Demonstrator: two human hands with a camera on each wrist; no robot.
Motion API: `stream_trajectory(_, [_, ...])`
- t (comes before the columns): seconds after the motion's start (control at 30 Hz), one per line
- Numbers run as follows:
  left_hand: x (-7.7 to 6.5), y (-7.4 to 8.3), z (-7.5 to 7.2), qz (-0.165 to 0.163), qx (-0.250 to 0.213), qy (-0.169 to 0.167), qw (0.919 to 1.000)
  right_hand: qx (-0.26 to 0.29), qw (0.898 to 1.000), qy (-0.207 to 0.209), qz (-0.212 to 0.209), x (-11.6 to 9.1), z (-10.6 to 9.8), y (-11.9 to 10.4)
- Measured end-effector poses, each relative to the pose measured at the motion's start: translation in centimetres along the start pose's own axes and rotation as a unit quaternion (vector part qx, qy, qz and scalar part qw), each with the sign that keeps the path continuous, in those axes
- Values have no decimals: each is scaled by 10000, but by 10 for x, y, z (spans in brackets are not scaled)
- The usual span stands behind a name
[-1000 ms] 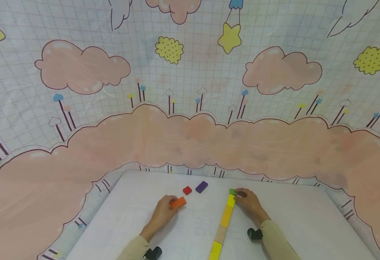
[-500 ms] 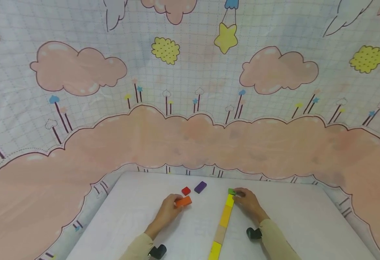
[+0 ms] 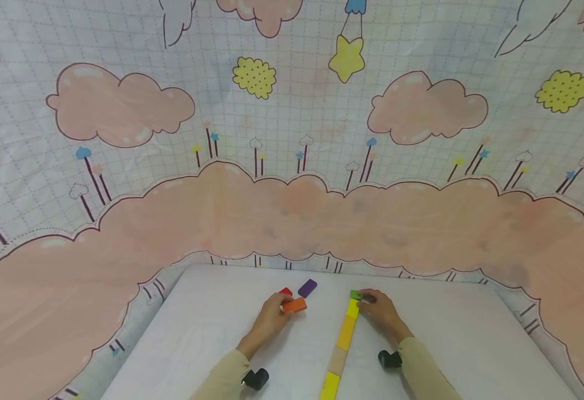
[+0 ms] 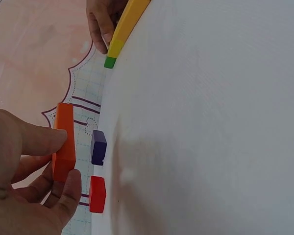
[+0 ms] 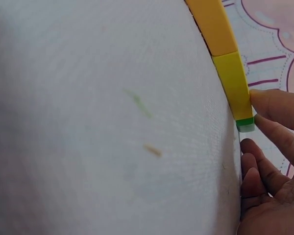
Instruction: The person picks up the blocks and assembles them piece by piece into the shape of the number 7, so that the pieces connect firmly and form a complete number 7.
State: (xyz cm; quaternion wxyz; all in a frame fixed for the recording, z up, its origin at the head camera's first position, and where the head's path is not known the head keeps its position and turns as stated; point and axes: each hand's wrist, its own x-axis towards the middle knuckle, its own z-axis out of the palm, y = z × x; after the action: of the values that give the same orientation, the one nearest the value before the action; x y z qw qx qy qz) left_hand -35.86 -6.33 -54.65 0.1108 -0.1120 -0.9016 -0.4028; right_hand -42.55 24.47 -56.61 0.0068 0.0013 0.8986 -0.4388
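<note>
My left hand point(image 3: 270, 315) holds an orange block point(image 3: 294, 305) above the white table, pinched between thumb and fingers. Beyond it a red block point(image 4: 97, 194) and a purple block point(image 3: 308, 288) lie on the table; the hand partly covers the red one in the head view. My right hand point(image 3: 383, 314) is at the far end of a straight row of blocks. Its fingertips touch the side of the row, the thumb at a yellow block point(image 5: 232, 85) and a finger beside the small green block point(image 3: 355, 294) at the end.
Nearer along the row come an orange-yellow block point(image 3: 345, 331), a tan block point(image 3: 338, 361) and another yellow block point(image 3: 329, 385), which the lower frame edge cuts off. Behind the white table point(image 3: 472, 333) hangs a patterned cloth point(image 3: 292, 216) with clouds and stars.
My left hand has moved right and slightly away with the orange block, now partly covering the red block in the head view. The right hand stays by the green end of the row.
</note>
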Motion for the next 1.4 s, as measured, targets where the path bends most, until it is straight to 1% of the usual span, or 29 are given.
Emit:
stream_trajectory(0.1, [3,2,4,54,-23,21,10000,21,10000,9,42,1,0,1])
stream_trajectory(0.2, [7,4,8,228,32,104,9997,46,10000,8,60,2,0,1])
stream_trajectory(0.33, [12,7,13,356,130,148,9992,52,10000,-15,39,1,0,1])
stream_trajectory(0.4, [14,8,15,377,126,160,9991,69,10000,-24,51,0,0,1])
stream_trajectory(0.53, [17,12,19,194,-10,104,9998,46,10000,-10,34,0,0,1])
stream_trajectory(0.63, [20,15,24,-83,-194,3,9998,5,10000,4,28,-1,0,1])
stream_trajectory(0.7, [22,17,28,-204,-318,-37,9993,-17,10000,11,29,-1,0,0])
stream_trajectory(0.77, [24,19,32,-242,-349,-38,9991,6,10000,-1,49,-2,0,-1])
stream_trajectory(0.9, [28,22,40,-193,-350,9,9992,40,10000,-20,11,-3,-1,-2])
stream_trajectory(1.0, [31,24,45,-230,-355,34,9991,75,10000,-41,24,-2,-1,-2])
stream_trajectory(1.1, [35,27,50,-166,-349,109,9992,57,10000,-54,27,0,-2,0])
stream_trajectory(1.2, [37,30,55,-180,-364,123,9991,56,9999,-76,47,2,-2,0])
stream_trajectory(1.4, [43,37,66,-557,-452,-7,9974,76,9999,-120,90,7,-3,1])
